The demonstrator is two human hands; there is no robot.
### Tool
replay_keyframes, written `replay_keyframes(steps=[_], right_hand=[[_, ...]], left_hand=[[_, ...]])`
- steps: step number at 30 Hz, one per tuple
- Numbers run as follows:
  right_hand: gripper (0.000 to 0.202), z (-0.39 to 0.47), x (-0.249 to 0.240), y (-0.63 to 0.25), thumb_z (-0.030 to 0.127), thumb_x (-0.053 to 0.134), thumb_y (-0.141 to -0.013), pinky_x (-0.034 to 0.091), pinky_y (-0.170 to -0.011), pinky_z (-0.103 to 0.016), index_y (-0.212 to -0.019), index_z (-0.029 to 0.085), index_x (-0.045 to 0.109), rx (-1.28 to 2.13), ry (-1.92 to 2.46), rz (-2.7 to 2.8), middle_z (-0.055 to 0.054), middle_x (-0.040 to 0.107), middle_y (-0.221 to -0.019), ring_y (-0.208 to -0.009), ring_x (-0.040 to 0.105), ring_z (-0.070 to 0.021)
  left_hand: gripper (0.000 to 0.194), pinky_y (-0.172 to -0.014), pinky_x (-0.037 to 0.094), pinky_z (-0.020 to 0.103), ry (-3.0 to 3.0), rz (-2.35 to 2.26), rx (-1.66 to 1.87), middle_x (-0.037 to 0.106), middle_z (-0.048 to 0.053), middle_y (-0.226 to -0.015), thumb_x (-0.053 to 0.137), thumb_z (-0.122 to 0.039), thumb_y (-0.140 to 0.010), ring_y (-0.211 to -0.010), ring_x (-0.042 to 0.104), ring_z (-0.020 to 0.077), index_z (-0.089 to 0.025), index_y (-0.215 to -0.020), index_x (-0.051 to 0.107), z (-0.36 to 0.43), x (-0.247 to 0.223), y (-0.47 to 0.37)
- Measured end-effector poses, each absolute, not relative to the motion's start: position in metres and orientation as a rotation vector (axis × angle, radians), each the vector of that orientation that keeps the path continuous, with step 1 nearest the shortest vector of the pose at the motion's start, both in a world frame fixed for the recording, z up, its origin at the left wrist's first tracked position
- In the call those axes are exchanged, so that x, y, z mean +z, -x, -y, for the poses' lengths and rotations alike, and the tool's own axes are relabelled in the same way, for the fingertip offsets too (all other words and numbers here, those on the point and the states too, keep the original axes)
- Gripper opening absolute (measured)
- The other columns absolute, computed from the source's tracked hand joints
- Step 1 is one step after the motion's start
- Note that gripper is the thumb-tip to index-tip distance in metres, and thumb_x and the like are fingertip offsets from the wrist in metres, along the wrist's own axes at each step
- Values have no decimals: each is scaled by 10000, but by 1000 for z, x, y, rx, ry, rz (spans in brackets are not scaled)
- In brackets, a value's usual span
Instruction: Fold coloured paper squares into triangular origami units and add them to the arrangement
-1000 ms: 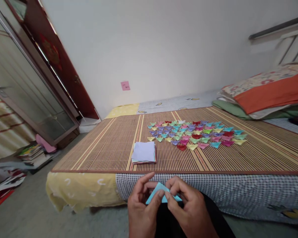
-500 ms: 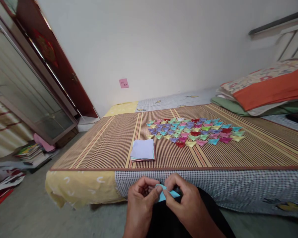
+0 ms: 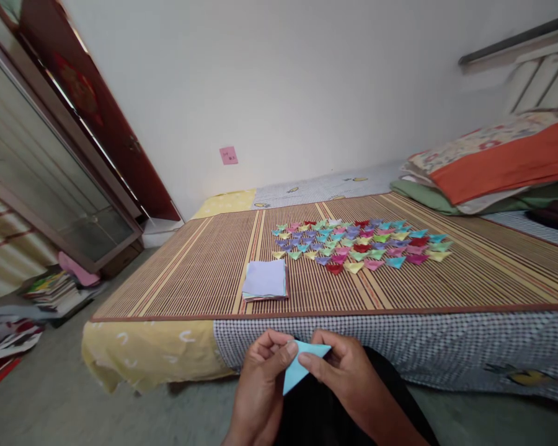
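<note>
A light-blue sheet of paper, folded to a triangle, is held between my two hands just in front of the bed's edge. My left hand pinches its upper left part, thumb on top. On the right side, my right hand grips it with the thumb pressed on the face and the fingers behind. One point of the triangle hangs down to the lower left. Beyond my hands, a stack of square paper with a pale lilac top sheet lies on the bamboo mat.
Several rows of small folded paper pieces in many colours cover the mat's right half. Folded bedding is piled at the right. A pink note is on the wall. Books stand on the floor at left.
The blue paper has turned in my hands: its face now shows more fully and one point hangs lower left. My right thumb has shifted on it. The view has moved slightly.
</note>
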State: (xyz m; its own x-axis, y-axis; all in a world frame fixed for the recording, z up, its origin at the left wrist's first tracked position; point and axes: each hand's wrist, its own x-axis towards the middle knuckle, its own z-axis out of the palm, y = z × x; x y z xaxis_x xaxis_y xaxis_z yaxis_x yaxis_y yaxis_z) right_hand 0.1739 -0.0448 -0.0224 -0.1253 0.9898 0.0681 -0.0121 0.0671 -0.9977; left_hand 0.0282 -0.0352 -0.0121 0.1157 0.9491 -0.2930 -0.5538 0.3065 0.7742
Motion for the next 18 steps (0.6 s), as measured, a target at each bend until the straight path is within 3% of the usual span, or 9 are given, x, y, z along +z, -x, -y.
replay_keyframes(steps=[8,13,18], right_hand=[[453,47,-24,-174,484,661,-865,249,-490,-246,-603,228,395,1173,1159,1349,76,318,-559,-537,314,-106],[416,49,-21,-178,484,566,-931,392,-556,-259,-627,202,528,1207,1158,1408,21,520,-569,-556,516,-146],[445,53,-19,-186,504,527,-971,431,-579,-261,-660,192,587,1190,1199,1486,13,537,-596,-593,544,-160]], left_hand=[[324,-601,440,204,-750,-926,1259,660,-23,-639,952,-294,-630,-594,575,94,-152,-738,682,38,-18,-23],[321,-552,417,198,-868,-1012,1262,637,-32,-629,929,-334,-669,-568,543,89,-150,-743,676,36,-18,-17],[346,-527,389,190,-807,-985,1229,625,-38,-592,955,-319,-601,-529,507,75,-146,-705,673,32,-16,-15]])
